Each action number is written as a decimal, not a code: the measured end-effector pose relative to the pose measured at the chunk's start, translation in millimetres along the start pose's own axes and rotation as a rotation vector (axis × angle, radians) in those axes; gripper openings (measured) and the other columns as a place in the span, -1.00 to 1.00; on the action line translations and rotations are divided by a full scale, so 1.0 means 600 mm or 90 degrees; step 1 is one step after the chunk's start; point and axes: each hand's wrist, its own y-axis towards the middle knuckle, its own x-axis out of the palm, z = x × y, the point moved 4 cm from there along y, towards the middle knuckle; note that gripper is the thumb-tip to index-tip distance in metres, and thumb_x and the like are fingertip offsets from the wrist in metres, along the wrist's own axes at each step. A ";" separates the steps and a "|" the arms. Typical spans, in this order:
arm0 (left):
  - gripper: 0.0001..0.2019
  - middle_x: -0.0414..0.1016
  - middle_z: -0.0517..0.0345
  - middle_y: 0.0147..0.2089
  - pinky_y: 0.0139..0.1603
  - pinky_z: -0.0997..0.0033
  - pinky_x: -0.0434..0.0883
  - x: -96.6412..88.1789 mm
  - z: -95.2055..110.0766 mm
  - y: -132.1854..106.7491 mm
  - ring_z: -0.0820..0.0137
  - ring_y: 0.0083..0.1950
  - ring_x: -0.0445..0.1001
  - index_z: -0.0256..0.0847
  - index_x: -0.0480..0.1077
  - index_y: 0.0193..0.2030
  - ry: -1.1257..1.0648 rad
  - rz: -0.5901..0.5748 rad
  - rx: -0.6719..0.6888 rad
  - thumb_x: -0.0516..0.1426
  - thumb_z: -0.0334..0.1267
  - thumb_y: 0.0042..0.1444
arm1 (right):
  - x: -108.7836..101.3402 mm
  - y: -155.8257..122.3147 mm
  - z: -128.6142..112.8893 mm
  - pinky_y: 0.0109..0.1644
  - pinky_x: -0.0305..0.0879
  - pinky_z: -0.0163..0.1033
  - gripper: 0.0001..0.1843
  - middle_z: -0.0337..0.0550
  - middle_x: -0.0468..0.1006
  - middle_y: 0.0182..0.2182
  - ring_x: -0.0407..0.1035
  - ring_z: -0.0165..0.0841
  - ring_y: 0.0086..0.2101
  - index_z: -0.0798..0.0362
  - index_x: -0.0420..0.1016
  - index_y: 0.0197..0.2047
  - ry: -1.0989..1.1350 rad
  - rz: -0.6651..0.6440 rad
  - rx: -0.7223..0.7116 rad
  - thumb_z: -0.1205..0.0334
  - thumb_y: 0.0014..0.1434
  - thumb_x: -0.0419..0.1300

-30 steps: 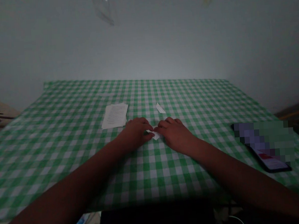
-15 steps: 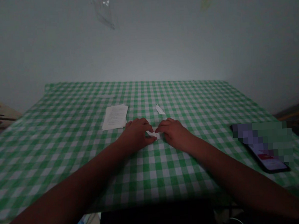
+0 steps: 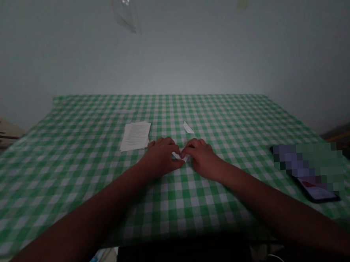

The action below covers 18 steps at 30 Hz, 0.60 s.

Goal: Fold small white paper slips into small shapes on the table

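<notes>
A small piece of white paper (image 3: 186, 158) lies between my hands near the middle of the table, mostly covered by fingers. My left hand (image 3: 161, 156) curves round its left side, thumb and forefinger on the paper. From the right, my right hand (image 3: 202, 156) pinches at the same piece with thumb and forefinger. Just beyond them rests a small folded paper strip (image 3: 188, 127) with slanted ends. A stack of printed paper sheets (image 3: 136, 135) sits beyond and to the left of my left hand.
A green and white checked cloth (image 3: 76, 160) covers the table. At the right lies a phone (image 3: 317, 189), partly blurred out by blocks. Behind the table rises a pale wall (image 3: 169, 44), with a clear plastic bag (image 3: 124, 11) hanging on it.
My right thumb and forefinger have drawn closer together over the small paper and a little nearer my left fingers. My left hand has barely moved. The stack and strip stay put.
</notes>
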 end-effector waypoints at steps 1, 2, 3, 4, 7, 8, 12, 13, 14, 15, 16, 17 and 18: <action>-0.77 0.43 0.13 -0.04 0.12 0.08 0.29 0.000 0.000 0.000 0.17 0.06 0.36 0.00 0.56 -0.18 0.000 0.002 -0.001 0.29 -0.03 0.03 | 0.000 0.000 -0.001 0.02 0.14 -0.02 -0.54 -0.08 0.35 0.01 0.20 -0.17 0.01 -0.13 0.53 -0.05 -0.010 0.010 0.015 0.55 0.15 0.05; -0.75 0.43 0.13 -0.03 0.11 0.08 0.29 0.000 0.001 0.000 0.17 0.07 0.36 0.00 0.56 -0.16 0.000 0.004 -0.002 0.29 -0.04 0.02 | 0.000 -0.001 -0.002 0.02 0.14 0.00 -0.55 -0.06 0.32 0.05 0.19 -0.15 0.03 -0.14 0.52 -0.03 -0.024 0.018 0.028 0.53 0.17 0.05; -0.74 0.44 0.12 -0.02 0.11 0.08 0.29 0.000 0.001 0.000 0.17 0.07 0.36 -0.01 0.55 -0.14 0.000 0.003 -0.003 0.29 -0.04 0.02 | 0.000 -0.001 -0.003 0.03 0.14 0.03 -0.56 -0.04 0.30 0.08 0.18 -0.12 0.05 -0.14 0.51 0.01 -0.041 0.024 0.039 0.50 0.19 0.06; -0.73 0.44 0.11 -0.01 0.12 0.09 0.30 0.000 0.000 0.000 0.17 0.07 0.36 -0.02 0.55 -0.13 0.000 0.002 -0.004 0.29 -0.05 0.02 | -0.001 -0.001 -0.003 0.03 0.14 0.05 -0.56 -0.02 0.29 0.11 0.17 -0.10 0.07 -0.15 0.49 0.04 -0.058 0.026 0.047 0.48 0.20 0.06; -0.72 0.44 0.10 0.00 0.12 0.09 0.30 0.001 -0.001 0.001 0.16 0.08 0.36 -0.06 0.55 -0.13 0.000 0.003 -0.005 0.30 -0.07 0.01 | -0.001 0.000 -0.004 0.01 0.15 0.06 -0.53 0.02 0.29 0.12 0.17 -0.06 0.07 -0.12 0.45 0.12 -0.088 0.022 0.046 0.45 0.21 0.05; -0.72 0.45 0.11 0.00 0.12 0.08 0.30 0.001 -0.002 0.001 0.16 0.08 0.36 -0.06 0.55 -0.13 -0.001 0.003 -0.005 0.30 -0.07 0.01 | -0.002 0.000 -0.003 0.00 0.16 0.05 -0.52 0.01 0.30 0.11 0.18 -0.07 0.07 -0.12 0.45 0.12 -0.088 0.023 0.041 0.46 0.21 0.05; -0.77 0.45 0.12 0.00 0.13 0.09 0.30 0.002 -0.007 0.000 0.19 0.08 0.37 -0.05 0.55 -0.13 -0.014 0.006 0.005 0.28 -0.10 0.06 | -0.005 0.002 0.000 -0.01 0.18 0.01 -0.57 -0.02 0.37 0.06 0.21 -0.10 0.03 -0.07 0.49 0.07 -0.049 0.052 0.025 0.43 0.18 0.07; -0.78 0.45 0.12 0.00 0.14 0.09 0.30 0.002 -0.008 0.000 0.20 0.08 0.38 -0.05 0.55 -0.13 -0.017 0.007 0.006 0.27 -0.11 0.08 | -0.006 0.003 0.001 -0.01 0.19 0.01 -0.60 -0.03 0.39 0.04 0.21 -0.11 0.02 -0.05 0.50 0.05 -0.038 0.063 0.021 0.41 0.19 0.08; -0.80 0.45 0.12 0.00 0.14 0.09 0.30 0.003 -0.010 0.000 0.20 0.08 0.38 -0.05 0.55 -0.13 -0.018 0.006 0.006 0.26 -0.13 0.09 | -0.006 0.004 0.001 0.00 0.19 0.00 -0.63 -0.03 0.41 0.02 0.22 -0.12 0.01 -0.04 0.51 0.04 -0.027 0.074 0.015 0.38 0.20 0.10; -0.81 0.45 0.12 0.00 0.13 0.09 0.30 0.003 -0.012 0.000 0.21 0.07 0.38 -0.04 0.56 -0.14 -0.019 0.003 0.004 0.25 -0.14 0.11 | -0.006 0.005 0.001 0.01 0.19 0.00 -0.66 -0.03 0.42 0.00 0.22 -0.12 0.00 -0.03 0.52 0.03 -0.019 0.082 0.006 0.35 0.20 0.11; -0.82 0.46 0.13 0.00 0.13 0.09 0.30 0.004 -0.013 0.000 0.21 0.07 0.39 -0.03 0.56 -0.14 -0.020 0.000 0.003 0.24 -0.14 0.12 | -0.006 0.005 0.001 0.01 0.19 0.00 -0.68 -0.04 0.44 -0.02 0.23 -0.12 -0.01 -0.03 0.52 0.02 -0.012 0.087 -0.004 0.32 0.21 0.13; -0.83 0.46 0.14 0.00 0.13 0.09 0.30 0.005 -0.014 0.001 0.21 0.07 0.39 -0.02 0.56 -0.14 -0.021 -0.002 0.003 0.24 -0.13 0.13 | -0.005 0.006 0.001 0.01 0.19 0.00 -0.71 -0.05 0.45 -0.03 0.23 -0.12 -0.02 -0.04 0.52 0.01 -0.008 0.090 -0.016 0.29 0.22 0.15; -0.84 0.46 0.15 0.00 0.12 0.09 0.30 0.005 -0.016 0.001 0.21 0.08 0.39 -0.01 0.56 -0.15 -0.023 -0.002 0.005 0.23 -0.12 0.14 | -0.004 0.006 0.001 0.01 0.19 0.00 -0.72 -0.05 0.45 -0.04 0.23 -0.12 -0.02 -0.04 0.53 0.00 -0.005 0.092 -0.027 0.25 0.22 0.18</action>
